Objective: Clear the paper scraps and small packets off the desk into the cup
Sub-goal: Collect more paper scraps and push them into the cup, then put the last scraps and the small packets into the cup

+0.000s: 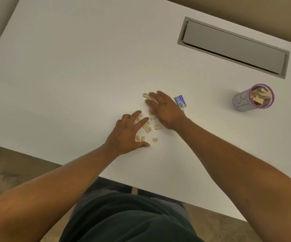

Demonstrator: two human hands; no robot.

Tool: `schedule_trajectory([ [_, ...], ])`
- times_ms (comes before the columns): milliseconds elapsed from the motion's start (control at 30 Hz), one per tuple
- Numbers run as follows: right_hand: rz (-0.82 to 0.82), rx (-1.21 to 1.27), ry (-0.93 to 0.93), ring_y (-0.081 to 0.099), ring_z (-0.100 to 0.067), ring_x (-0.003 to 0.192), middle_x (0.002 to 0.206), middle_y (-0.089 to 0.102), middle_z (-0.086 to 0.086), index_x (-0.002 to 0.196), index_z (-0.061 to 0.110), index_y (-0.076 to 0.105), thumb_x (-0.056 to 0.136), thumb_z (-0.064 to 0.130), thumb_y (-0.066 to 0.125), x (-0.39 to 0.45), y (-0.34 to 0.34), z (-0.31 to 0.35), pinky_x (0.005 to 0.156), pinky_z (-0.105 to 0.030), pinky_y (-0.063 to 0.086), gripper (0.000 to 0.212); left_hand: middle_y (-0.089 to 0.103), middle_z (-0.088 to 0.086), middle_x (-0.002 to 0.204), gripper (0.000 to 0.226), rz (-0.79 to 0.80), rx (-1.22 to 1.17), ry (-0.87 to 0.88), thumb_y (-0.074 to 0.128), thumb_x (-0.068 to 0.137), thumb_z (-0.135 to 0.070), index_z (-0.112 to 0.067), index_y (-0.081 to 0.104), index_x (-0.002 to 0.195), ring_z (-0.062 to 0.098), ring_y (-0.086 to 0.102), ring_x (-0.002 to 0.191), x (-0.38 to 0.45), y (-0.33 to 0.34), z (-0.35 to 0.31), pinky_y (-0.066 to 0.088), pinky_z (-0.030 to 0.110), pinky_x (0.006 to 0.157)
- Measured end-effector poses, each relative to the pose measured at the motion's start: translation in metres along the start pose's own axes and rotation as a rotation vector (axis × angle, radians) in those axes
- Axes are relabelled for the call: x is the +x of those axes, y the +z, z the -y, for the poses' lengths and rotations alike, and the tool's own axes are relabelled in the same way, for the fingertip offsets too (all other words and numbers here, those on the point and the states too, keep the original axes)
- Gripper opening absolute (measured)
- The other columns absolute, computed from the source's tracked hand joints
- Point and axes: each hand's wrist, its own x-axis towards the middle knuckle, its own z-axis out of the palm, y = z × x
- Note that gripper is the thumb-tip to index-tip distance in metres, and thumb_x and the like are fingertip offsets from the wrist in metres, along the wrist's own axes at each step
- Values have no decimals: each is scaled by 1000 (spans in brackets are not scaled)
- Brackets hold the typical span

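Bare-skinned, both hands lie palm down on the white desk (pixel 71 67) with fingers spread, grasping nothing. The left hand (pixel 126 135) rests among tan paper scraps (pixel 146 127), its fingers touching a few and its thumb stretched along the desk just below two more. The right hand (pixel 164 109) lies just beyond it, its fingertips on another scrap (pixel 145 95) at the far edge of the scatter. A small blue packet (pixel 181 101) lies just beside the right hand's outer edge, with a sliver of green showing below it. Well apart, to the right, stands the purple-rimmed cup (pixel 242 102), already holding scraps. Behind it a grey cable hatch (pixel 232 48) is set into the desk.
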Motion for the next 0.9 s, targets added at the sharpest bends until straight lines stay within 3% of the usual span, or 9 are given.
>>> schedule_trajectory([
  [200, -69, -23, -5, 47, -38, 129, 144, 51, -13, 133, 13, 57, 99, 32, 55, -32, 1, 10, 98, -48, 50, 39, 49, 6, 147, 67, -29, -40, -25, 75, 84, -50, -24, 54, 142, 32, 47, 119, 16, 2, -10, 55, 43, 96],
  [367, -60, -46, 126, 56, -36, 113, 139, 56, -13, 132, 14, 60, 89, 9, 68, -33, 5, 31, 67, -38, 53, 44, 61, 7, 127, 27, -38, -108, -28, 67, 96, -22, -16, 72, 122, 31, 52, 112, 30, -9, -13, 56, 37, 89],
  [500, 48, -8, 215, 50, -29, 118, 130, 55, -12, 118, 8, 64, 89, 0, 65, -24, 1, 48, 83, -38, 55, 30, 62, 6, 126, 28, 48, -117, -89, 57, 99, -15, -18, 75, 121, 29, 54, 110, 42, -13, -14, 54, 39, 88],
  [567, 73, 6, 234, 52, -27, 112, 117, 58, -11, 108, 8, 67, 89, 0, 65, -21, 0, 52, 82, -34, 50, 20, 64, 7, 122, 27, 54, -137, -128, 58, 97, -13, -15, 77, 116, 29, 56, 108, 45, -14, -16, 55, 42, 84],
  [733, 139, 50, 299, 58, -24, 107, 110, 64, -9, 113, 11, 71, 92, 9, 66, -8, 2, 47, 88, -29, 47, 22, 74, 8, 105, 20, 40, -202, -264, 62, 92, -8, -8, 79, 103, 28, 66, 99, 54, -13, -20, 56, 41, 85],
  [800, 65, 277, 464, 63, -24, 110, 116, 69, -9, 117, 9, 73, 95, 10, 62, -6, -2, 44, 97, -28, 48, 25, 77, 6, 105, 18, -4, -312, -345, 67, 90, -9, -9, 81, 102, 26, 71, 98, 54, -15, -20, 57, 38, 88],
  [900, -240, 710, 710, 71, -18, 100, 106, 78, -5, 104, 12, 80, 90, 6, 66, -19, -13, 41, 94, -27, 55, 21, 80, 4, 104, 17, -90, -573, -484, 74, 86, -7, -12, 83, 99, 17, 73, 95, 51, -26, -20, 57, 25, 86],
])
